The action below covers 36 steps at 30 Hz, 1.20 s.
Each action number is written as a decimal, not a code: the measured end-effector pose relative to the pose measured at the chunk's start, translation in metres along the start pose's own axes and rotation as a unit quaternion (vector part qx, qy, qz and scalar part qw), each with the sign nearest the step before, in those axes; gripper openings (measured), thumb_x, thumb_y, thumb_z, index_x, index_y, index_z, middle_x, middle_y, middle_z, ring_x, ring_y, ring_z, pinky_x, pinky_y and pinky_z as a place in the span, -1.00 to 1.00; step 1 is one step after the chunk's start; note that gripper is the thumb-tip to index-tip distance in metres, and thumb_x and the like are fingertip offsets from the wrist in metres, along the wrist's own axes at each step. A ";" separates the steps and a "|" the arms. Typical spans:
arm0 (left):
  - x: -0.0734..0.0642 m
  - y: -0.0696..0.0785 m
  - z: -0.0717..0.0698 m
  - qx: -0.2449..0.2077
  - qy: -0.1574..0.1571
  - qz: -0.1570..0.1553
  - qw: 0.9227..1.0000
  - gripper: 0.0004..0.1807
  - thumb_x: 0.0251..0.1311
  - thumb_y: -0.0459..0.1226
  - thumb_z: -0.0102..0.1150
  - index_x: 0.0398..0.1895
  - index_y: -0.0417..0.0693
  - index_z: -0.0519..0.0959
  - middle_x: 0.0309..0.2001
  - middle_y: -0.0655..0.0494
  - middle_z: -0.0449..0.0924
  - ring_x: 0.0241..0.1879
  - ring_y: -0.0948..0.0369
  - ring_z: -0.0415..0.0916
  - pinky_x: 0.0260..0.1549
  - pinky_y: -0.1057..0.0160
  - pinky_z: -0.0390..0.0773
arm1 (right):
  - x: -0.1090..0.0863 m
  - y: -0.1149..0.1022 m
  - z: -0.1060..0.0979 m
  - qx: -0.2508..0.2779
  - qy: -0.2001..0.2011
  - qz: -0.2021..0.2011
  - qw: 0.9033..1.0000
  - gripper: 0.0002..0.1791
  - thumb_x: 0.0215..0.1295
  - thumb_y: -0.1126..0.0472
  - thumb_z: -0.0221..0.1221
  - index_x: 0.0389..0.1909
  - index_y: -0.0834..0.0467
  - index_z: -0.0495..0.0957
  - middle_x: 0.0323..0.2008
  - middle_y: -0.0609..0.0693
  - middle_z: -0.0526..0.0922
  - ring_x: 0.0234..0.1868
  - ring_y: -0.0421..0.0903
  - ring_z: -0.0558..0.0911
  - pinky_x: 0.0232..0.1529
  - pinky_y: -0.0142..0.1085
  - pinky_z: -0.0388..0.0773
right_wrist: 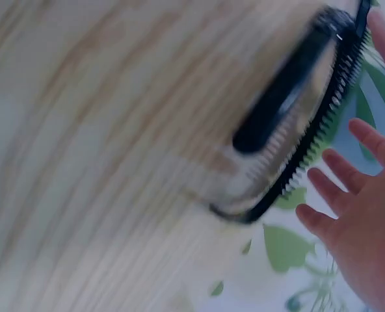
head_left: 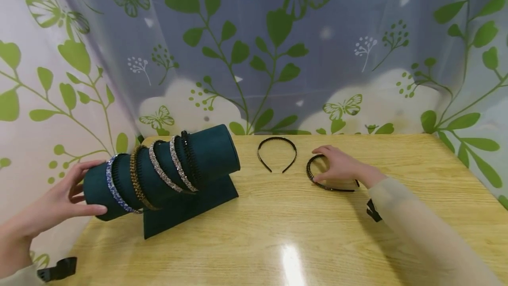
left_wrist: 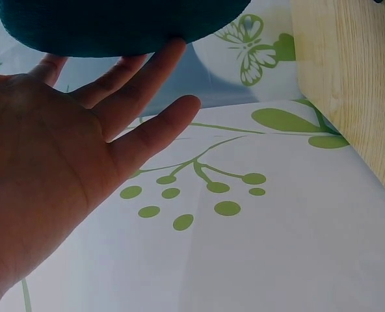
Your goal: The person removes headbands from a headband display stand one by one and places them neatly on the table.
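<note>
On the left of the head view, my left hand [head_left: 65, 193] holds the end of a dark green velvet roll stand [head_left: 216, 149], thumb in front and fingers behind. The left wrist view shows several fingers against the roll's underside [left_wrist: 127, 39], with the little finger apart from it. Several headbands circle the roll: a blue one [head_left: 115, 189], a brown one [head_left: 135, 175], two silvery ones and a black one [head_left: 188, 153]. My right hand [head_left: 341, 164] grips a black toothed headband [head_left: 331, 188] at its curved part. In the right wrist view its other fingers stretch out beside the teeth.
Another thin black headband [head_left: 277, 138] lies on the light wooden table [head_left: 254, 233], between the stand and my right hand. Curtains [head_left: 254, 56] printed with leaves and butterflies hang behind the table's far edge and at both sides.
</note>
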<state>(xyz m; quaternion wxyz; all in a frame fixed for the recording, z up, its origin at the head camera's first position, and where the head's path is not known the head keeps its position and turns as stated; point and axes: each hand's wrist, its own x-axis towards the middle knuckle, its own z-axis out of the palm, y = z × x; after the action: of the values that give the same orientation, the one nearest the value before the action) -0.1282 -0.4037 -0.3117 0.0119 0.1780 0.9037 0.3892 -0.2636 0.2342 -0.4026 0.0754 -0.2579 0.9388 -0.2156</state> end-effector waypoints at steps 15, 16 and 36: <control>0.000 0.002 0.000 0.010 0.004 -0.008 1.000 0.04 0.01 -0.54 0.37 0.47 0.14 -0.01 0.13 0.10 0.18 -0.08 0.38 0.37 -0.27 0.37 0.47 | -0.064 0.047 -0.027 0.079 0.019 -0.007 0.997 -0.63 0.37 0.34 0.14 0.16 0.37 0.44 0.09 0.32 0.48 0.03 0.27 0.51 -0.02 0.14 0.45; 0.000 0.002 0.000 0.011 0.005 -0.009 1.000 0.04 0.01 -0.54 0.37 0.47 0.15 -0.01 0.13 0.10 0.18 -0.08 0.38 0.37 -0.27 0.36 0.47 | -0.066 0.050 -0.026 0.079 0.015 -0.008 0.997 -0.64 0.37 0.36 0.14 0.15 0.37 0.45 0.07 0.30 0.50 0.02 0.26 0.51 -0.04 0.11 0.47; -0.001 0.000 0.000 -0.003 0.002 0.002 1.000 0.03 0.02 -0.57 0.34 0.48 0.09 -0.02 0.14 0.16 0.19 -0.05 0.39 0.37 -0.25 0.39 0.47 | -0.044 0.045 -0.009 0.075 0.008 -0.013 0.997 -0.83 0.23 0.28 0.30 -0.19 0.22 0.57 -0.22 0.01 0.58 -0.13 0.06 0.58 -0.08 -0.01 0.50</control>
<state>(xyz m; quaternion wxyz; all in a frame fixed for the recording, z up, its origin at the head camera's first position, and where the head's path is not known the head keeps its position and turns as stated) -0.1271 -0.4041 -0.3119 0.0104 0.1791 0.9020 0.3926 -0.2485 0.2949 -0.4127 0.0839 -0.2620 0.9171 -0.2886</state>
